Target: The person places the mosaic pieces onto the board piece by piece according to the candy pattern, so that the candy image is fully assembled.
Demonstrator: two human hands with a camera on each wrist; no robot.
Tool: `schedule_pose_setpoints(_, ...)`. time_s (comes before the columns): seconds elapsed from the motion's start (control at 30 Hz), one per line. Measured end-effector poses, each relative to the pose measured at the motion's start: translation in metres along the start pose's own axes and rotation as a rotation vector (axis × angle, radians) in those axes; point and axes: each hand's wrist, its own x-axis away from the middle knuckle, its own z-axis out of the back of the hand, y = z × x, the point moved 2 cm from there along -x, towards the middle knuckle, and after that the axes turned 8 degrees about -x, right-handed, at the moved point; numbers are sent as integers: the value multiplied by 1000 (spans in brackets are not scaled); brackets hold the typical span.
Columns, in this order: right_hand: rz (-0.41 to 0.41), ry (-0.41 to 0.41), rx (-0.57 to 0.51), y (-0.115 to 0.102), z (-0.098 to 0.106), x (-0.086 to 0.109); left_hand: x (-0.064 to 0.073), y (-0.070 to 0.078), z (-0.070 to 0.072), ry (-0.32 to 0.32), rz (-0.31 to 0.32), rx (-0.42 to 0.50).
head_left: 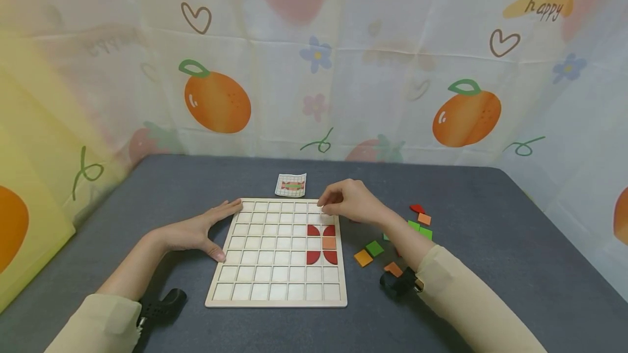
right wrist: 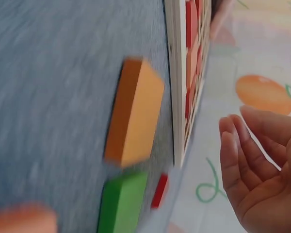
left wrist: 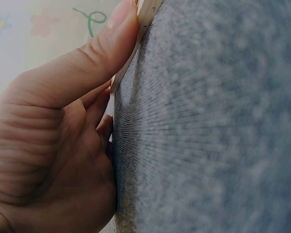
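A white gridded board (head_left: 265,274) with a pale wooden frame lies on the table. Toward its right side sit several red rounded tiles (head_left: 313,257) and an orange square tile (head_left: 329,243). My left hand (head_left: 193,231) rests spread along the board's left edge, thumb low and fingers at the top corner. The left wrist view has its thumb (left wrist: 94,60) against the wooden rim. Over the upper right corner of the board is my right hand (head_left: 354,200), fingers loosely bent. In the right wrist view no piece shows between the fingertips of that hand (right wrist: 266,165).
A small card (head_left: 291,185) with a candy-shaped pattern on a grid lies behind the board. Right of the board are scattered loose tiles: an orange one (head_left: 363,257), a green one (head_left: 375,248), a red one (head_left: 417,208) and several others, some partly behind the right forearm. A printed curtain (head_left: 275,97) hangs behind.
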Motion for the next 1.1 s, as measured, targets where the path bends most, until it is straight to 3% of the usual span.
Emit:
schedule_pose_setpoints(0.33,-64,-4,39,20,28,23,0,0,1,-4,0,1)
schedule_pose_setpoints(0.9,-134,-176,-12,63,58,62,-1,-1,-1,-3,-2,7)
schedule_pose_setpoints(1.1,-124,-207,-31,74,63,70,1,0,1,-10,-9,15)
